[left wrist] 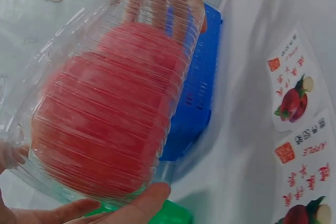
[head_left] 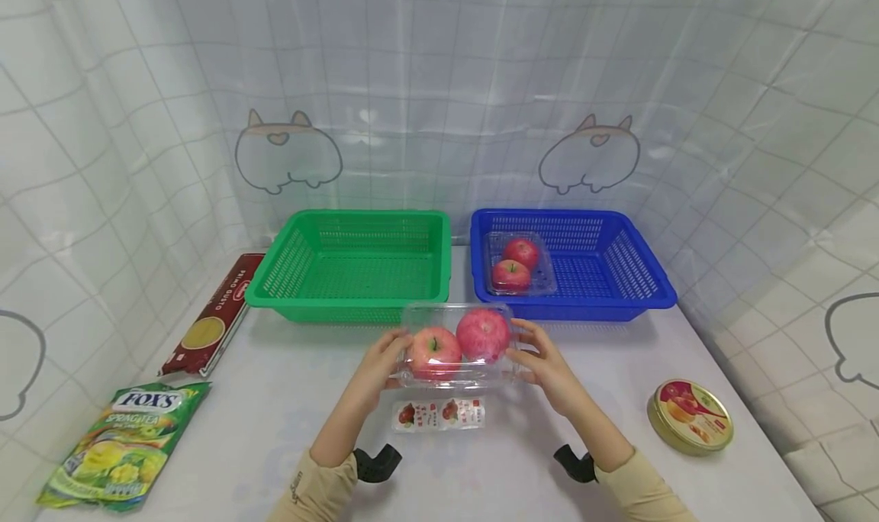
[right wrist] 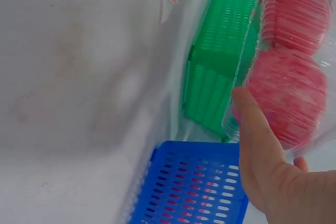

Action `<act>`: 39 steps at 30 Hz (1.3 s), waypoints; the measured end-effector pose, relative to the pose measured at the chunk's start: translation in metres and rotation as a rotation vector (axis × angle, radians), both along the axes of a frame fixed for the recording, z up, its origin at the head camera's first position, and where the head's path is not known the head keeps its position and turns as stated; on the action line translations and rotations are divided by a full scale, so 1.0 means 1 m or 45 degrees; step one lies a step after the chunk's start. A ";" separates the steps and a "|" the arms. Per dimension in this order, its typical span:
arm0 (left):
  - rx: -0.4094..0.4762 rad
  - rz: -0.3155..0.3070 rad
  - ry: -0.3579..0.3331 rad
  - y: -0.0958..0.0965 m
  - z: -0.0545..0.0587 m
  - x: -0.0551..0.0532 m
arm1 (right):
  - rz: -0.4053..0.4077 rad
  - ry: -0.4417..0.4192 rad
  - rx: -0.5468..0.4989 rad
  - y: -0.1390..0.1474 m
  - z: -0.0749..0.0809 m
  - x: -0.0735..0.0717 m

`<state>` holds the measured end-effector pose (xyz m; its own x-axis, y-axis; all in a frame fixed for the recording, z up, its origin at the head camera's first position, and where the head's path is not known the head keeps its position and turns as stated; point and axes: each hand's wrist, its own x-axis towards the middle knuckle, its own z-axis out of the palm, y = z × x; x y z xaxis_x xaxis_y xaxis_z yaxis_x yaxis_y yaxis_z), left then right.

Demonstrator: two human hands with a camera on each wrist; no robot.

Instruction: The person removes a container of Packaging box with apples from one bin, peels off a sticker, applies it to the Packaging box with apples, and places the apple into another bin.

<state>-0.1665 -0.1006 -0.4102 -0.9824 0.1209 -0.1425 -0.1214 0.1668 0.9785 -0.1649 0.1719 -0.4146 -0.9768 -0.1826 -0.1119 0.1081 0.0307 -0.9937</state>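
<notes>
A clear plastic clamshell box [head_left: 449, 316] with two red apples [head_left: 484, 334] inside is held up between both hands, in front of the baskets. My left hand [head_left: 376, 365] grips its left end, with the thumb along the ribbed side in the left wrist view. At the right end my right hand [head_left: 549, 369] grips it, fingers spread over the end wall. Below the box on the table lie two joined white labels [head_left: 438, 414] printed with apples. Both wrist views show the apples [left wrist: 110, 119] through the ribbed plastic.
Behind stand a green basket [head_left: 357, 310] and a blue basket [head_left: 584, 308]; the blue one holds another clear box [head_left: 542, 278] of two apples. A dark red pasta pack [head_left: 218, 316] and a green candy bag [head_left: 127, 442] lie left, a round tin [head_left: 690, 417] right.
</notes>
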 end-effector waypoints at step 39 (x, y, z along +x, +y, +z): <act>-0.132 0.071 -0.087 0.010 -0.032 -0.021 | -0.022 -0.119 0.028 -0.004 -0.028 -0.019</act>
